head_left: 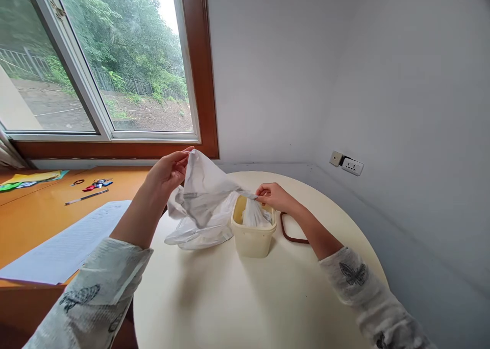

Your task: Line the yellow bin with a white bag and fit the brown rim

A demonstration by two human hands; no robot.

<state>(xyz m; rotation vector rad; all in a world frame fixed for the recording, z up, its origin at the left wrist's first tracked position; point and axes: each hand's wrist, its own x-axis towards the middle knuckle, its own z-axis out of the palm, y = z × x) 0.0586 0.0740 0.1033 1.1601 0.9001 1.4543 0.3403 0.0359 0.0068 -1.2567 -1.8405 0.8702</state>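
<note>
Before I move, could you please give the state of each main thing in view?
Thin white plastic bag: stretched out, creased.
Left hand: pinching the bag's upper edge.
Right hand: pinching its narrowed end.
Cream plastic bin: upright, uncovered, white plastic inside.
Brown rounded frame: flat on the round cream table.
White paper sheet: flat on the orange wooden desk.
Slim dark pen: lying on that desk.
Sliding glass window: open or shut, cannot tell.

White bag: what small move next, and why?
I'd probably bring the left hand toward the bin: the bag stretches from it to the right hand, which pinches it at the bin's rim, while the left hand's end is raised off to the side.
</note>
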